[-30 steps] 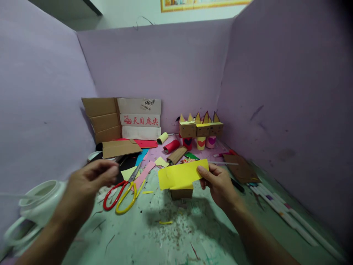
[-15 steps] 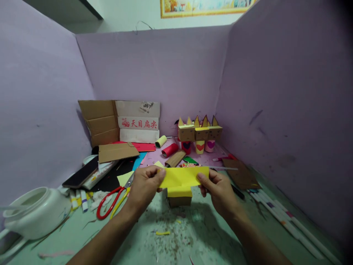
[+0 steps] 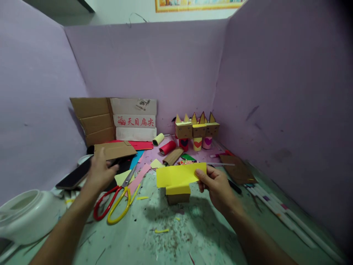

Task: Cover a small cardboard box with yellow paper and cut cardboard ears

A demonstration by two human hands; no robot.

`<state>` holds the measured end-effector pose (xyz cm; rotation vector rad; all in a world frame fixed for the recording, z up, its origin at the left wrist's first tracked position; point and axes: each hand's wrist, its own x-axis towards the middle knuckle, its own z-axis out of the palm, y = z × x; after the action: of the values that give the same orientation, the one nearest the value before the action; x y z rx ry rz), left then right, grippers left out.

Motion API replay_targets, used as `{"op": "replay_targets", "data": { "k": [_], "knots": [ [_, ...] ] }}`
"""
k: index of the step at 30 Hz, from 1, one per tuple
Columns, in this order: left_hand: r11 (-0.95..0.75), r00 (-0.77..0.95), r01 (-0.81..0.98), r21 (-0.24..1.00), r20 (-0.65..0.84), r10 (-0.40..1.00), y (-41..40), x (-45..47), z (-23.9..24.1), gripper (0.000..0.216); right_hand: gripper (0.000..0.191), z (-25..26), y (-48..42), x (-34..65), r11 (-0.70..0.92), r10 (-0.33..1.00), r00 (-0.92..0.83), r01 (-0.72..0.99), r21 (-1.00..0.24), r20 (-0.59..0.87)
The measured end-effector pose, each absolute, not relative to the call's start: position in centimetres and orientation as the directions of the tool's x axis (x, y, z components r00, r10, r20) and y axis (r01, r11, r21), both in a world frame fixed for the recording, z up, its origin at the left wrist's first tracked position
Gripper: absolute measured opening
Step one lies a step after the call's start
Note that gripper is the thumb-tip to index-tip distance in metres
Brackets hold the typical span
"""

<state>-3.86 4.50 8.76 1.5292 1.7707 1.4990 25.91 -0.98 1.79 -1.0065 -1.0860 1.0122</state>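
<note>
My right hand [image 3: 216, 182] pinches the right end of a yellow paper strip [image 3: 176, 175] between thumb and fingers. The strip stands up just over a small cardboard box [image 3: 178, 199] with a yellow top; whether they touch I cannot tell. My left hand [image 3: 100, 171], slightly blurred, hovers at the left with its fingers apart and nothing in it. It is near a cardboard piece [image 3: 117, 149] and a dark phone-like slab [image 3: 74, 175]. Scissors [image 3: 118, 206] with red and yellow handles lie just right of my left forearm.
Cardboard figures [image 3: 197, 130] with pointed ears and heart-marked tubes stand at the back right. Loose tubes [image 3: 167, 148] lie beside them. A white pot [image 3: 30, 213] sits at the left edge, and markers [image 3: 278, 213] line the right. A folded carton [image 3: 135, 117] leans at the back.
My left hand has let go of the yellow strip and moved left, past the scissors. My right hand keeps its hold. The view has shifted slightly.
</note>
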Motion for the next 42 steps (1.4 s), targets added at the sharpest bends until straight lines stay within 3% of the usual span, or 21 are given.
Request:
{"op": "replay_targets", "data": {
  "k": [1,2,4,7,17,19,23,28,38,42],
  "knots": [
    [-0.127,-0.296,0.452,0.883,0.283,0.912,4.0,-2.5,8.2,0.044,0.028,1.7,-0.9,25.9,0.222,0.966,0.162,-0.136,-0.965,0.2],
    [-0.079,-0.138,0.339,0.937,0.133,0.982,3.4,-1.1,7.8,0.041,0.028,1.6,-0.9,25.9,0.216,0.968,0.163,-0.137,-0.967,0.193],
    [0.056,0.116,0.192,0.98,-0.079,0.99,2.3,1.6,7.2,0.037,0.027,1.5,-0.7,26.0,0.201,0.969,0.171,-0.145,-0.969,0.176],
    [0.062,0.215,0.199,0.978,-0.105,0.971,1.1,4.4,6.8,0.033,0.027,1.6,-0.7,25.9,0.184,0.971,0.183,-0.157,-0.97,0.155],
    [0.067,0.116,0.067,0.995,-0.075,0.99,1.4,4.3,5.5,0.025,0.039,1.8,-0.9,25.9,0.179,0.974,0.158,-0.089,-0.98,0.163],
    [0.057,0.097,0.019,0.998,-0.058,0.994,1.3,4.2,5.6,0.023,0.04,2.0,-0.9,26.0,0.156,0.983,0.116,-0.137,-0.978,0.141],
    [0.012,0.085,-0.127,0.992,-0.001,0.996,0.8,4.3,6.0,0.017,0.023,2.9,-1.1,26.3,0.066,0.998,0.013,-0.334,-0.94,0.065],
    [-0.018,0.057,-0.218,0.976,0.031,0.998,1.0,4.1,6.0,0.026,0.032,3.0,-1.2,26.4,0.101,0.993,-0.01,-0.428,-0.898,0.116],
    [-0.305,0.068,0.076,0.949,0.3,0.951,0.9,3.3,5.4,0.034,0.031,2.2,-0.6,26.4,0.233,0.972,0.085,-0.311,-0.921,0.217],
    [-0.299,0.013,0.116,0.947,0.3,0.954,0.7,3.5,5.8,0.024,0.023,2.3,-0.7,26.4,0.224,0.974,0.095,-0.229,-0.947,0.207]
  ]
}}
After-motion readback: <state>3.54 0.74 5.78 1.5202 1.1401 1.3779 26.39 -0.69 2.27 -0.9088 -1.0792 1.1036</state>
